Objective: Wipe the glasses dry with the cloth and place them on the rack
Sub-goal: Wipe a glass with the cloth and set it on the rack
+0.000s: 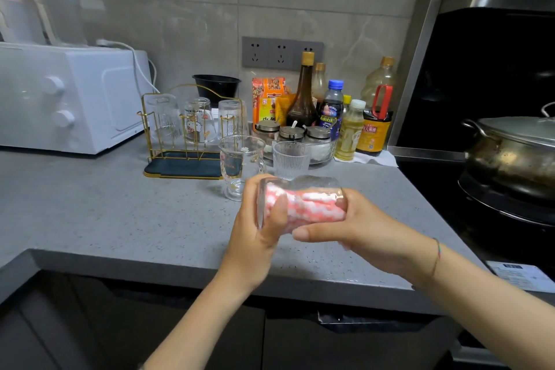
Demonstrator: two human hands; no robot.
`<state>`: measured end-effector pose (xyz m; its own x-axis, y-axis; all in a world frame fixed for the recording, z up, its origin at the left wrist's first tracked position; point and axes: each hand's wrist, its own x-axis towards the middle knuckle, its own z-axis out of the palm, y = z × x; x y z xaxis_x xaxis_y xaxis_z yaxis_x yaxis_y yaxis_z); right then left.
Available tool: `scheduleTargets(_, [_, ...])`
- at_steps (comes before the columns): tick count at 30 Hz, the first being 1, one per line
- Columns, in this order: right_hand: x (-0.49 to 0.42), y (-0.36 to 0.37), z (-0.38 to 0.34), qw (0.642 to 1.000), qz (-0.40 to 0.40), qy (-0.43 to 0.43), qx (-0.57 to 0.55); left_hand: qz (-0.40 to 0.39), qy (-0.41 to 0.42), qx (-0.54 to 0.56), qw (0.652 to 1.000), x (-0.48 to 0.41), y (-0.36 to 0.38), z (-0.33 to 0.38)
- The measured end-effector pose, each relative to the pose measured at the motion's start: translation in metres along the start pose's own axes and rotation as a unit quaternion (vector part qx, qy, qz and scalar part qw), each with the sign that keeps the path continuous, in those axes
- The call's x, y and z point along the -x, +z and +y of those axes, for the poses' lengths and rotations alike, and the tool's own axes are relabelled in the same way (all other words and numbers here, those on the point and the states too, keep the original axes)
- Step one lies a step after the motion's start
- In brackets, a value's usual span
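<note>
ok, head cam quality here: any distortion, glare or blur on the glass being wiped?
Head view: wide-angle bowing at the edges, see the microwave; soft even light, faint shadows; held glass sharp, cloth reads clearly through it; racked glasses slightly soft, pale reflections.

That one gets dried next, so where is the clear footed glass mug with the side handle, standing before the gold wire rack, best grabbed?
Probably round the wide upper body of the clear footed glass mug, coming from its near left. It stands upright on a narrow foot, and its handle points right toward the ribbed clear glass tumbler close by, so that side looks crowded.
</note>
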<state>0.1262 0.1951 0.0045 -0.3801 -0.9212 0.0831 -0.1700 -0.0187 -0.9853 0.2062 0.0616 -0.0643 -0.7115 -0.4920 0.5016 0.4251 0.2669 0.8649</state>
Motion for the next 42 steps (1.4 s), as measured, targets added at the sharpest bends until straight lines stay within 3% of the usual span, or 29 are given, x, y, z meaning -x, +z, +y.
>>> scheduleTargets(3, [-0.001, -0.002, 0.003, 0.996, -0.011, 0.036, -0.081, -0.036, 0.065, -0.06, 0.995, -0.001, -0.01, -0.008])
scheduleTargets(9, [-0.001, -0.007, 0.011, 0.994, -0.003, 0.047, -0.099, -0.084, 0.069, -0.146, 0.983, -0.002, -0.018, -0.008])
scheduleTargets(12, [0.0, -0.008, 0.008, 0.999, 0.001, 0.017, -0.038, -0.092, 0.003, -0.123, 0.988, -0.001, -0.014, -0.001])
scheduleTargets(17, [0.0, -0.005, 0.008, 0.994, 0.017, -0.037, 0.104, -0.061, -0.176, 0.049, 0.981, -0.003, -0.004, 0.01])
scheduleTargets(19, [-0.001, -0.002, 0.009, 0.989, 0.017, -0.05, 0.136, -0.051, -0.203, 0.087, 0.974, -0.004, -0.002, 0.013])
scheduleTargets(22, [-0.002, 0.0, 0.01, 0.993, 0.007, -0.048, 0.104, 0.023, -0.16, 0.066, 0.985, -0.001, 0.004, 0.017])
scheduleTargets(25, [-0.002, 0.0, 0.011, 0.999, 0.008, -0.023, 0.037, 0.049, -0.056, 0.014, 0.997, 0.002, 0.005, 0.016])
scheduleTargets(27, [-0.002, -0.001, 0.01, 1.0, -0.004, -0.014, -0.006, 0.033, 0.014, -0.034, 0.999, 0.002, 0.002, 0.011])
scheduleTargets(34, [-0.001, -0.011, 0.01, 0.985, -0.041, 0.049, -0.159, -0.044, 0.142, -0.152, 0.977, -0.001, -0.016, 0.0])
scheduleTargets(37, [0.001, -0.012, 0.009, 0.987, -0.027, 0.054, -0.146, -0.072, 0.138, -0.139, 0.978, -0.003, -0.017, 0.001])
scheduleTargets(42, [0.006, -0.012, -0.003, 1.0, -0.007, 0.02, -0.022, -0.088, 0.027, -0.079, 0.993, 0.003, -0.008, 0.009])
